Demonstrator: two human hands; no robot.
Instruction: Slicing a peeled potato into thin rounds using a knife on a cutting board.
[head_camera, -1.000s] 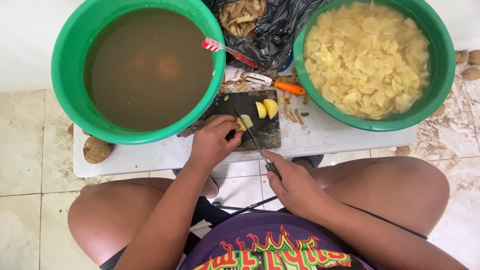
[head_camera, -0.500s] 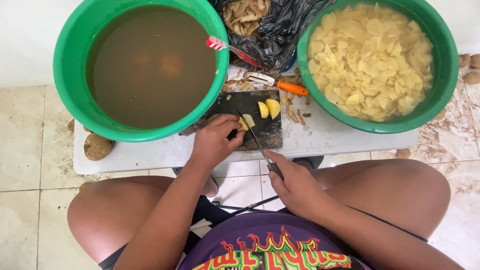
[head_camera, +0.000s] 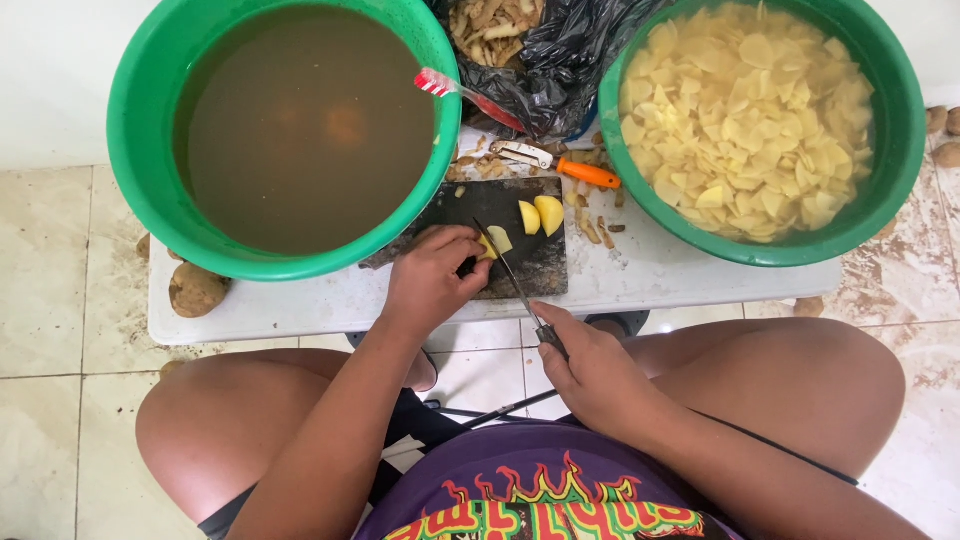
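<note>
While your left hand (head_camera: 432, 278) pinched the peeled potato piece (head_camera: 493, 242) on the dark cutting board (head_camera: 520, 262), your right hand (head_camera: 590, 370) was closed round the knife (head_camera: 512, 280). Fingertips were best kept curled back from the edge. Its blade ran up-left, tip toward the murky basin (head_camera: 140, 120), touching the piece.

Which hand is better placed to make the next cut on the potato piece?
Right. The right hand holds the knife, its blade already at the potato piece on the board. The left hand is pinning that piece, so it likely should only steady.
</note>
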